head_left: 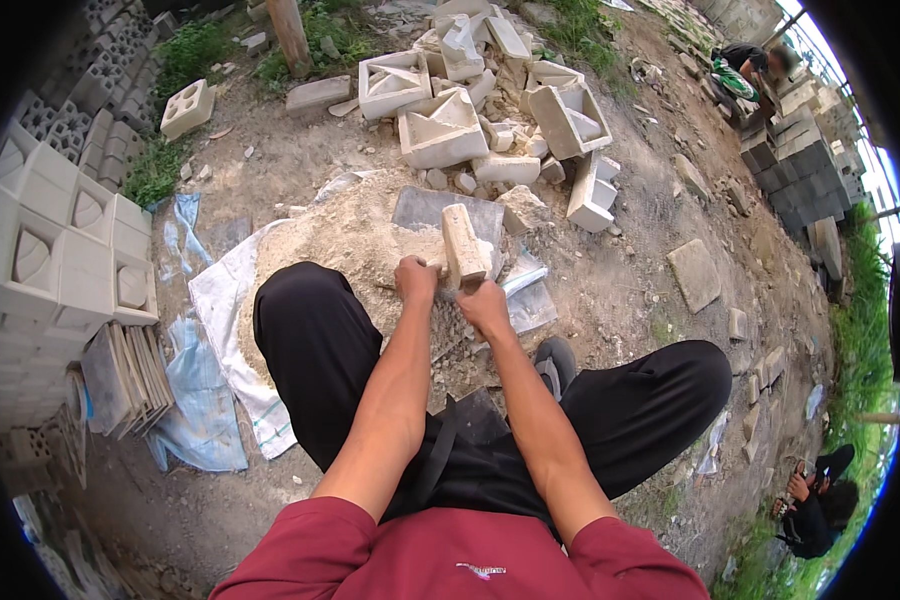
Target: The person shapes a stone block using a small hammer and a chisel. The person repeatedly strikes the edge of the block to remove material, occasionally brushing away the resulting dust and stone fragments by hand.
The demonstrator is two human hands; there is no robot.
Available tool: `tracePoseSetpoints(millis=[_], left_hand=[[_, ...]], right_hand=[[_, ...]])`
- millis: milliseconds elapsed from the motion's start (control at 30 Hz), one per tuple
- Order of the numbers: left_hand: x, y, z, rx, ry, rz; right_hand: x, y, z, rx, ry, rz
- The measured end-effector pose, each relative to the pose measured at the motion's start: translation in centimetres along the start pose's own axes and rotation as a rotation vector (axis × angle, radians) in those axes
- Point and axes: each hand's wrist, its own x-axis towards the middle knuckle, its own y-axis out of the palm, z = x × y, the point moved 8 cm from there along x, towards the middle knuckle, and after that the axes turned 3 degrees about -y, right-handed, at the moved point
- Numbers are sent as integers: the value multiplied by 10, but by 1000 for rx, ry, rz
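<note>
I squat over the sand heap [340, 235] with both hands closed on one broken concrete piece [464, 246], a pale, oblong chunk. My left hand [415, 279] is wrapped around its lower left side, and my right hand [484, 305] grips it from below and to the right, so the chunk sits between them and just ahead of my knuckles. Both hands touch it; neither is clearly nearer. Its long axis runs away from me, almost straight up in the head view, tilted slightly left at the far end. That far end points toward the pile of broken hollow blocks [490, 110]. The near end rests low at my fingers, over the grey slab [425, 210] lying on the heap.
</note>
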Motion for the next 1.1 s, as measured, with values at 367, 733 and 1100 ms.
tracePoseSetpoints(millis=[367, 733, 1100], left_hand=[[-26, 19, -43, 437, 534, 48], [-2, -30, -25, 329, 431, -192], [6, -52, 9, 74, 129, -201]], right_hand=[[-4, -23, -11, 48, -34, -170], [-21, 10, 42, 205, -90, -200], [-14, -18, 65, 207, -121, -181]])
